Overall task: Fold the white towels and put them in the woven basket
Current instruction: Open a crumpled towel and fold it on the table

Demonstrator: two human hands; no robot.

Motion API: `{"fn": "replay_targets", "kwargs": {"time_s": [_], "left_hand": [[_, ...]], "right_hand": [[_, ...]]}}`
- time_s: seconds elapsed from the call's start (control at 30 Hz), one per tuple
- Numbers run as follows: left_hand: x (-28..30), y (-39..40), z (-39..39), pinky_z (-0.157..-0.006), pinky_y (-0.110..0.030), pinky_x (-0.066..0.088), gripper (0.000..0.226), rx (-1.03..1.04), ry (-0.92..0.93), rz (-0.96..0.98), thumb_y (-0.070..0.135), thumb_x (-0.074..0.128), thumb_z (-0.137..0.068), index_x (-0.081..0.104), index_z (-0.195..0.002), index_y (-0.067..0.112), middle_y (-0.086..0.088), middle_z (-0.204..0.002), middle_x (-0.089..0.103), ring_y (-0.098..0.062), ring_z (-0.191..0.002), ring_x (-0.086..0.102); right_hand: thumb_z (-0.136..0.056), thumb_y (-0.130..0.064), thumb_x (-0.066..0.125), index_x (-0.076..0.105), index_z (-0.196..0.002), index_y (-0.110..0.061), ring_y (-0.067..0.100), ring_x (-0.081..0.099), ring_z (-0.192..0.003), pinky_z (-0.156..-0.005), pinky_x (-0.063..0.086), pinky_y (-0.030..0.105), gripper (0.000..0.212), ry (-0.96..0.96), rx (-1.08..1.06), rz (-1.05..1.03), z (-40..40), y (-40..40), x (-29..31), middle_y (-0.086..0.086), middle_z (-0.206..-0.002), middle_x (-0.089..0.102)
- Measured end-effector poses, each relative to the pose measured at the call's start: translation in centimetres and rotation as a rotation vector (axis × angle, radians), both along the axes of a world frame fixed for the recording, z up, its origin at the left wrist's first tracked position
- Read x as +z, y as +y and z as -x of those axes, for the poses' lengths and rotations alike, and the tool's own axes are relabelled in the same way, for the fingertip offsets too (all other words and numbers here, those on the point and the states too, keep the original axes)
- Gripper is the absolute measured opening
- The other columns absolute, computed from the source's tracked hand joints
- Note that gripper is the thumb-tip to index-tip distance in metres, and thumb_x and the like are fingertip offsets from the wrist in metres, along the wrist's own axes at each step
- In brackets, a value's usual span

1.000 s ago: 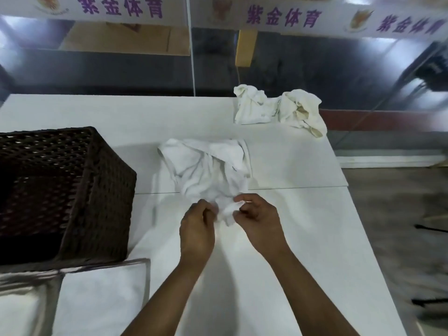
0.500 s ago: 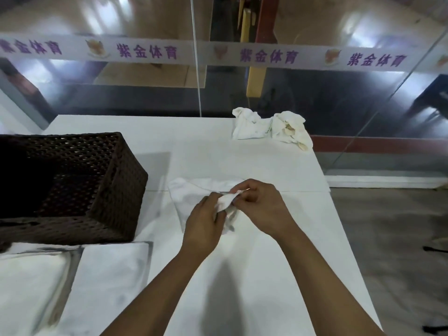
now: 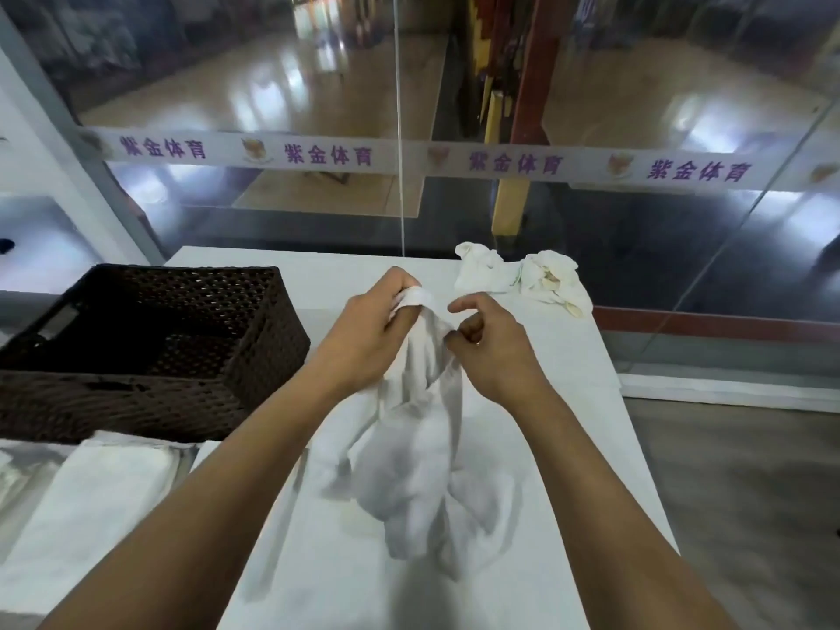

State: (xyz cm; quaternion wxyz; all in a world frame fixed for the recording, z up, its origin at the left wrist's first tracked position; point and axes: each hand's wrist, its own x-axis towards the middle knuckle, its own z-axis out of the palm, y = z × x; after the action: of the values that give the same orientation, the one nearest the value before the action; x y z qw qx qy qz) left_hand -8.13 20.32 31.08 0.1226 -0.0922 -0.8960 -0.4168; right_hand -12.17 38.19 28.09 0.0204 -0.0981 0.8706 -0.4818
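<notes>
A crumpled white towel [image 3: 418,452] hangs in the air above the white table [image 3: 563,516], its lower end near the tabletop. My left hand [image 3: 363,338] grips its top edge, with cloth wrapped over the fingers. My right hand [image 3: 491,343] pinches the same edge just to the right. Left of my hands stands the dark brown woven basket [image 3: 150,352], which looks empty. Two more crumpled white towels [image 3: 518,279] lie at the table's far right edge.
A folded white cloth [image 3: 95,497] lies on the near left, in front of the basket. A glass wall with a white banner [image 3: 409,159] stands right behind the table. The table's right edge drops to grey floor [image 3: 745,493].
Both hands have lifted the towel off the table, so it now hangs from them. The camera has tilted upward.
</notes>
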Motion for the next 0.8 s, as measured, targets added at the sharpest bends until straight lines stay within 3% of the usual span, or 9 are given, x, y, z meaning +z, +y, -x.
{"fn": "replay_targets", "kwargs": {"time_s": [0.13,0.3,0.37,0.43,0.5,0.57,0.67,0.73,0.8], "left_hand": [[2.4,-0.3,0.6,-0.07,-0.024,0.044,0.008,0.092,0.082,-0.049,0.024,0.048,-0.103,0.054,-0.099,0.023,0.008,-0.09,0.063,-0.01,-0.084,0.058],[5.0,-2.2,0.7,-0.067,-0.031,0.044,0.016,0.159,0.122,-0.079,0.028,0.048,-0.103,0.057,-0.092,0.023,0.006,-0.082,0.062,-0.015,-0.078,0.055],[6.0,-3.4,1.2,-0.067,-0.031,0.041,0.021,0.214,0.14,-0.081,0.028,0.045,-0.103,0.053,-0.084,0.032,0.012,-0.08,0.06,-0.016,-0.081,0.054],[7.0,-4.8,1.9,-0.07,-0.029,0.039,0.024,0.227,0.124,-0.085,0.026,0.045,-0.103,0.051,-0.081,0.033,0.014,-0.082,0.059,-0.014,-0.083,0.054],[7.5,-5.8,2.5,-0.072,-0.026,0.04,0.025,0.171,0.075,-0.119,0.023,0.044,-0.104,0.055,-0.083,0.03,0.011,-0.086,0.061,-0.009,-0.083,0.054],[7.4,-6.7,2.9,-0.077,-0.029,0.042,0.025,0.106,0.032,-0.146,0.02,0.042,-0.105,0.062,-0.089,0.021,0.006,-0.091,0.063,-0.011,-0.086,0.056],[6.7,-8.2,3.4,-0.081,-0.035,0.046,0.026,0.064,-0.026,-0.088,0.019,0.043,-0.103,0.065,-0.091,0.021,0.004,-0.095,0.066,-0.018,-0.092,0.06],[6.5,-9.5,3.8,-0.08,-0.036,0.047,0.026,0.053,-0.068,-0.034,0.019,0.044,-0.102,0.066,-0.089,0.025,0.006,-0.094,0.068,-0.017,-0.091,0.061],[6.4,-10.7,4.4,-0.079,-0.033,0.047,0.026,0.06,-0.086,0.009,0.018,0.045,-0.103,0.067,-0.092,0.027,0.008,-0.096,0.068,-0.014,-0.091,0.061]], "right_hand": [[-0.082,-0.042,0.073,0.055,-0.115,-0.027,0.017,0.059,-0.095,-0.084,0.052,0.038,0.041,-0.07,0.181,-0.086,-0.9,-2.2,2.2,-0.003,-0.107,0.059],[-0.09,-0.029,0.061,0.054,-0.112,-0.018,0.031,0.056,-0.107,-0.093,0.048,0.041,0.026,-0.053,-0.074,-0.409,-0.3,-2.3,1.3,0.002,-0.106,0.05],[-0.092,-0.02,0.058,0.058,-0.11,-0.02,0.029,0.058,-0.105,-0.09,0.049,0.036,0.018,-0.101,-0.144,-0.399,0.3,-0.8,1.5,0.002,-0.108,0.058],[-0.093,-0.014,0.055,0.061,-0.093,-0.022,0.028,0.06,-0.093,-0.075,0.047,0.03,0.01,-0.077,-0.191,-0.385,1.1,1.3,2.1,0.001,-0.097,0.063],[-0.096,-0.01,0.054,0.059,-0.076,-0.022,0.026,0.056,-0.082,-0.062,0.04,0.027,0.024,-0.04,-0.152,-0.368,1.9,2.7,2.8,-0.002,-0.079,0.06],[-0.1,-0.01,0.05,0.066,-0.088,-0.017,0.023,0.054,-0.083,-0.066,0.038,0.028,0.021,-0.007,-0.126,-0.32,2.4,2.9,3.0,0.001,-0.087,0.064],[-0.106,-0.017,0.042,0.059,-0.114,-0.012,0.028,0.059,-0.097,-0.081,0.046,0.037,0.02,0.054,-0.148,-0.208,2.9,3.2,2.9,0.009,-0.11,0.065],[-0.106,-0.024,0.038,0.055,-0.116,-0.018,0.029,0.06,-0.1,-0.087,0.049,0.042,0.021,0.073,-0.114,-0.224,3.3,3.8,3.7,0.009,-0.111,0.063],[-0.093,-0.04,0.041,0.054,-0.105,-0.036,0.029,0.06,-0.098,-0.087,0.053,0.048,0.018,0.056,-0.062,-0.233,4.0,4.4,5.3,0.002,-0.107,0.063]]}}
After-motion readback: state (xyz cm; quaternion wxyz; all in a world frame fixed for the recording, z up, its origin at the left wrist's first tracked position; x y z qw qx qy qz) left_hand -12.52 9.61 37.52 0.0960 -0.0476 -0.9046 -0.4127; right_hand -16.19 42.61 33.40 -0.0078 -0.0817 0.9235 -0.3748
